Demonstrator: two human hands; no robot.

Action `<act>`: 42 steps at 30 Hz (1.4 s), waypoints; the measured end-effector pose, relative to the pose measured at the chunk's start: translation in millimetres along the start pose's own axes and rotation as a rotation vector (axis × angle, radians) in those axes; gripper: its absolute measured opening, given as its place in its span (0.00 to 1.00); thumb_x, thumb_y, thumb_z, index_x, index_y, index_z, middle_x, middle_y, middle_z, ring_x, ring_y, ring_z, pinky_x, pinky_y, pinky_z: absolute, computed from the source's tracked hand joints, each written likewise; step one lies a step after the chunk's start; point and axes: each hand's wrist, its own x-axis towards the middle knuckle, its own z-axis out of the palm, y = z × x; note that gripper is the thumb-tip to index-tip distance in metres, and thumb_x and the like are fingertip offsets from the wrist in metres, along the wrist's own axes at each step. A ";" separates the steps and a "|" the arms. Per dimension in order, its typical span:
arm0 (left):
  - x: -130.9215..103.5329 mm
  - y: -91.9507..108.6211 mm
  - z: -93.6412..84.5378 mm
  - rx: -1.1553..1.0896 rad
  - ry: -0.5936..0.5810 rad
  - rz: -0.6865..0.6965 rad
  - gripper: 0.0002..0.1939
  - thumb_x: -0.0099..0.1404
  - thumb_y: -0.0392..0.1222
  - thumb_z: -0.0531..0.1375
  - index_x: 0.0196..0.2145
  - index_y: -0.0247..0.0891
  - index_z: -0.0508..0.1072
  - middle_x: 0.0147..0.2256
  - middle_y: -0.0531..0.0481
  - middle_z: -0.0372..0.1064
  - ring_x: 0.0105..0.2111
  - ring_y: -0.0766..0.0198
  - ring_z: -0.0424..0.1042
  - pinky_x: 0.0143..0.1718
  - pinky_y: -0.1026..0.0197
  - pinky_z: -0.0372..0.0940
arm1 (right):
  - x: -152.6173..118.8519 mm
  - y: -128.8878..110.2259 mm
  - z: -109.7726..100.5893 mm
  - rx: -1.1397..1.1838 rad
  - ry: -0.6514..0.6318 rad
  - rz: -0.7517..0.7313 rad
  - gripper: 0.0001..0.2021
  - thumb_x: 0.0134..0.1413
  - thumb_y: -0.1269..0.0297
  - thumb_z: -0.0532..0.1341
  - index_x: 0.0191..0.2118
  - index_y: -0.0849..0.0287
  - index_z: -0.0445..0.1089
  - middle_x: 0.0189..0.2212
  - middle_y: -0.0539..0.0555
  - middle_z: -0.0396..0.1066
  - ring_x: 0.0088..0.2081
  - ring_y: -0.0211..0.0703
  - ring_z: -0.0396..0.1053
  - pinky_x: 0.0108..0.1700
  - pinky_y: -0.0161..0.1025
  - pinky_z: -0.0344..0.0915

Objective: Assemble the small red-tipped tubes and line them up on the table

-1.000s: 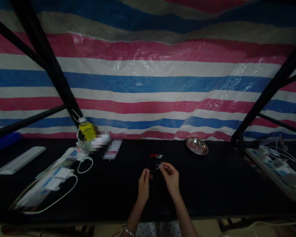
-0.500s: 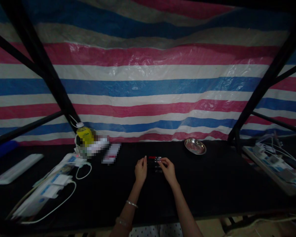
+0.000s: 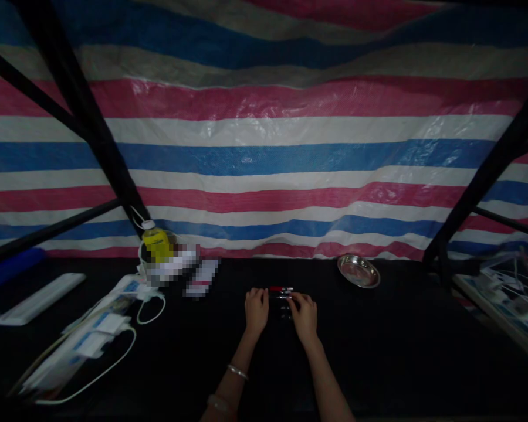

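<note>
Near the middle of the black table, a red item with a silvery end (image 3: 281, 289) lies crosswise just beyond my hands. Nearer to me, a thin dark item with a shiny end (image 3: 280, 297) spans the gap between my left hand (image 3: 257, 309) and my right hand (image 3: 304, 315). The fingers of both hands are closed at its two ends. Another dark item with a shiny tip (image 3: 286, 313) lies between the hands, hard to make out against the table. A bracelet circles my left wrist.
A round metal dish (image 3: 359, 271) sits at the back right. On the left are a power strip (image 3: 83, 340) with white cables, a white bar (image 3: 41, 299), a yellow bottle (image 3: 157, 243) and a blurred packet (image 3: 203, 278). More cabled strips (image 3: 510, 305) lie far right.
The view has shifted slightly, so most things appear a little farther right or lower. The fingers of my left hand look more bent over the dark item's end.
</note>
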 end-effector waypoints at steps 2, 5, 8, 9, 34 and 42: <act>-0.8 1.5 -0.8 0.016 -0.005 -0.011 0.18 0.66 0.44 0.46 0.27 0.38 0.71 0.31 0.46 0.67 0.34 0.59 0.65 0.38 0.56 0.61 | -1.4 -1.0 -1.1 -0.039 -0.006 0.012 0.12 0.55 0.64 0.53 0.39 0.54 0.74 0.38 0.55 0.73 0.43 0.47 0.67 0.44 0.40 0.58; -1.5 1.7 -1.2 0.011 -0.020 -0.018 0.17 0.66 0.44 0.47 0.27 0.37 0.71 0.31 0.46 0.66 0.34 0.59 0.65 0.37 0.57 0.60 | -2.9 -1.9 -2.0 -0.052 -0.024 0.017 0.13 0.55 0.66 0.52 0.40 0.54 0.74 0.38 0.55 0.73 0.45 0.47 0.66 0.46 0.41 0.57; -1.9 0.4 -1.1 0.000 -0.031 -0.014 0.17 0.66 0.43 0.47 0.27 0.37 0.71 0.31 0.46 0.66 0.34 0.59 0.64 0.37 0.56 0.60 | -3.9 -1.5 -2.4 -0.045 -0.031 0.019 0.13 0.55 0.67 0.52 0.40 0.54 0.73 0.39 0.55 0.73 0.45 0.47 0.66 0.46 0.42 0.57; -1.9 -0.1 -1.0 -0.005 -0.028 -0.014 0.16 0.65 0.43 0.47 0.27 0.37 0.71 0.31 0.46 0.66 0.34 0.58 0.64 0.38 0.56 0.60 | -4.3 -1.2 -2.4 -0.039 -0.032 0.016 0.13 0.55 0.67 0.52 0.40 0.54 0.73 0.38 0.55 0.73 0.45 0.48 0.65 0.46 0.42 0.57; -42.9 65.9 -12.6 -0.033 -0.194 0.369 0.11 0.63 0.37 0.52 0.40 0.42 0.72 0.43 0.47 0.68 0.47 0.57 0.63 0.46 0.52 0.60 | -44.9 53.3 -55.4 0.077 0.059 0.007 0.15 0.50 0.59 0.59 0.43 0.56 0.73 0.35 0.56 0.68 0.39 0.47 0.65 0.42 0.42 0.63; -61.4 76.8 8.0 0.019 -0.411 0.424 0.30 0.56 0.22 0.47 0.53 0.42 0.64 0.54 0.46 0.63 0.57 0.54 0.56 0.55 0.42 0.49 | -44.8 53.4 -55.0 0.049 0.041 -0.015 0.13 0.51 0.57 0.58 0.38 0.57 0.75 0.33 0.57 0.68 0.38 0.47 0.66 0.42 0.42 0.63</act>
